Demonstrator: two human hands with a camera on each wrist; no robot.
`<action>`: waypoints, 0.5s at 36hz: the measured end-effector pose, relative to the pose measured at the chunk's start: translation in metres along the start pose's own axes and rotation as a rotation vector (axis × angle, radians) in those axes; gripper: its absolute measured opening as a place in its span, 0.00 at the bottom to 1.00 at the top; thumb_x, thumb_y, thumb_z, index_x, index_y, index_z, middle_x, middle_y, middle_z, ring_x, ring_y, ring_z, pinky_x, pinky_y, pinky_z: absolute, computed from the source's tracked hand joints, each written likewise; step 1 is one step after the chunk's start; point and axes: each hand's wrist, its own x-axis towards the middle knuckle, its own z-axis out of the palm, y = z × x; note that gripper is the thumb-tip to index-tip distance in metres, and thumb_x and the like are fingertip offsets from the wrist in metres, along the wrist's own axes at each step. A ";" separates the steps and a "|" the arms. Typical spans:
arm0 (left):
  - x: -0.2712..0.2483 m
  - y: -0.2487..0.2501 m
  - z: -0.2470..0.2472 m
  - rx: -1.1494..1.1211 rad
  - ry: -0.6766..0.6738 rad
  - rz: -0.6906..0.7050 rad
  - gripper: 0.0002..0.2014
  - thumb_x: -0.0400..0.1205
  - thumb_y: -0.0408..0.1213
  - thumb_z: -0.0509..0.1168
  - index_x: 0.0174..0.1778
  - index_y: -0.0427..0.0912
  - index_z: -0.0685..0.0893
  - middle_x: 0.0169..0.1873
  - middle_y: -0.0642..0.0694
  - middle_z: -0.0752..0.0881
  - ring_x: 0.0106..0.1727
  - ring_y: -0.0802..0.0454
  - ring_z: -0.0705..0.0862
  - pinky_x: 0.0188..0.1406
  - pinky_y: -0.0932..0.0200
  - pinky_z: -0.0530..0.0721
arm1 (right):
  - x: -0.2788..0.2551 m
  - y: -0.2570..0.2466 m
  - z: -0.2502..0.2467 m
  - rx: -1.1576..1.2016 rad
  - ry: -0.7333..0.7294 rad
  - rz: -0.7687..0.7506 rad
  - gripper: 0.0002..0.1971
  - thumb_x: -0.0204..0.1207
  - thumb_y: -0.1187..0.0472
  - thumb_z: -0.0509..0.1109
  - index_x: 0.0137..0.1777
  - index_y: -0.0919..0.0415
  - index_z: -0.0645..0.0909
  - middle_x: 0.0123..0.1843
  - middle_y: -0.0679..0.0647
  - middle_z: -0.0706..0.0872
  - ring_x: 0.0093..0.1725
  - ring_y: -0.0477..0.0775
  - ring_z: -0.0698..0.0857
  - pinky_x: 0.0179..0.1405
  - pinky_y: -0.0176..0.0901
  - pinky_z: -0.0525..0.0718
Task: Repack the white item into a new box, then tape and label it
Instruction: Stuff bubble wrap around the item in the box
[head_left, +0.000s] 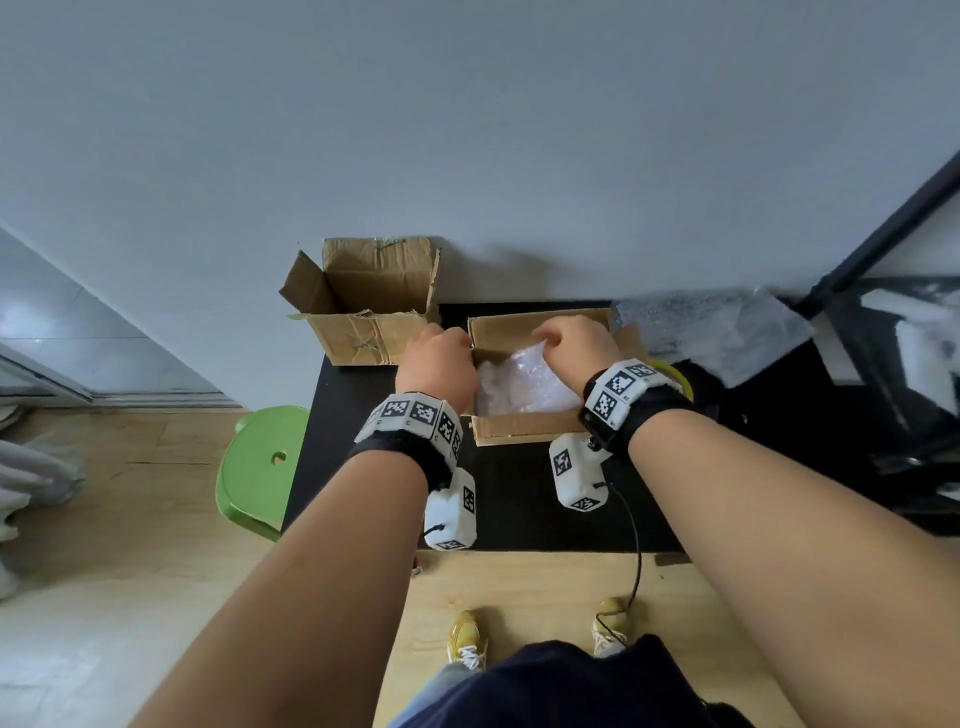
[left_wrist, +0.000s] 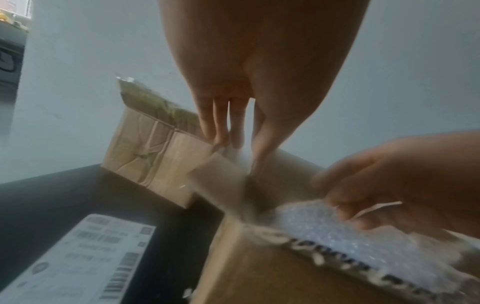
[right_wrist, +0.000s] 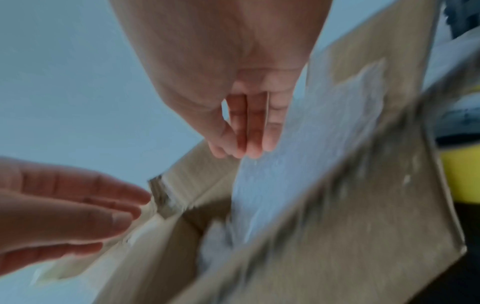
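An open brown cardboard box (head_left: 524, 434) stands on the black table (head_left: 519, 509). Inside it lies the white item in bubble wrap (head_left: 519, 387). My left hand (head_left: 436, 358) is at the box's left side; its thumb and nearly straight fingers (left_wrist: 221, 131) pinch the short left flap (left_wrist: 218, 181). My right hand (head_left: 574, 343) reaches into the box from above and pinches the top of the bubble wrap (left_wrist: 345, 232) between thumb and fingers (right_wrist: 249, 142). The wrist views are blurred.
A worn, empty box (head_left: 363, 306) with raised flaps stands at the table's back left. A printed shipping label (left_wrist: 78, 261) lies on the table left of the box. Loose bubble wrap (head_left: 717, 332) and something yellow (head_left: 675, 374) lie to the right. A green stool (head_left: 260, 462) stands at the left.
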 end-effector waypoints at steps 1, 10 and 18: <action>0.002 0.006 0.000 -0.007 0.034 0.018 0.18 0.81 0.32 0.57 0.65 0.45 0.82 0.62 0.43 0.78 0.65 0.43 0.75 0.62 0.49 0.77 | -0.002 0.004 -0.011 0.025 0.030 0.005 0.18 0.79 0.65 0.60 0.59 0.48 0.87 0.62 0.50 0.87 0.63 0.57 0.85 0.64 0.46 0.80; 0.016 0.099 0.014 -0.010 0.146 0.219 0.21 0.79 0.27 0.57 0.68 0.42 0.80 0.66 0.42 0.78 0.70 0.43 0.70 0.68 0.51 0.70 | -0.014 0.082 -0.090 0.149 0.300 0.172 0.16 0.80 0.69 0.59 0.61 0.61 0.86 0.62 0.57 0.87 0.62 0.58 0.84 0.58 0.41 0.78; 0.026 0.181 0.061 0.069 0.038 0.319 0.21 0.79 0.28 0.58 0.69 0.42 0.79 0.67 0.41 0.76 0.69 0.42 0.70 0.66 0.49 0.72 | -0.016 0.169 -0.124 0.105 0.192 0.435 0.17 0.81 0.68 0.58 0.64 0.59 0.83 0.64 0.60 0.85 0.64 0.63 0.82 0.61 0.47 0.80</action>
